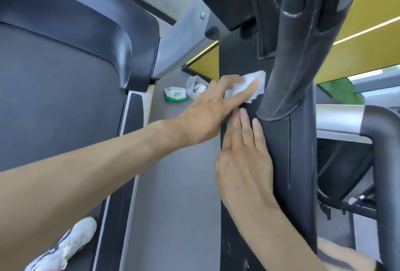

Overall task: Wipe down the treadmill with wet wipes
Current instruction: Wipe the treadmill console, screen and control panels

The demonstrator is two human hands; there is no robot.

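A white wet wipe (257,80) lies flat against the inner face of the treadmill's black upright post (300,158). My left hand (207,115) reaches across from the left and presses the wipe onto the post with straight fingers. Just below it, my right hand (244,158) rests flat on the same post, fingers straight and pointing up. The black handrail (296,54) joins the post above the wipe. The treadmill belt (54,89) and its black front cover (91,19) fill the left side.
A green and white pack of wet wipes (175,94) lies on the grey floor (179,195) beside a clear plastic bag (195,86) with crumpled wipes. A shoe (71,242) stands on the belt's side rail. A silver bar (339,119) and yellow panels lie to the right.
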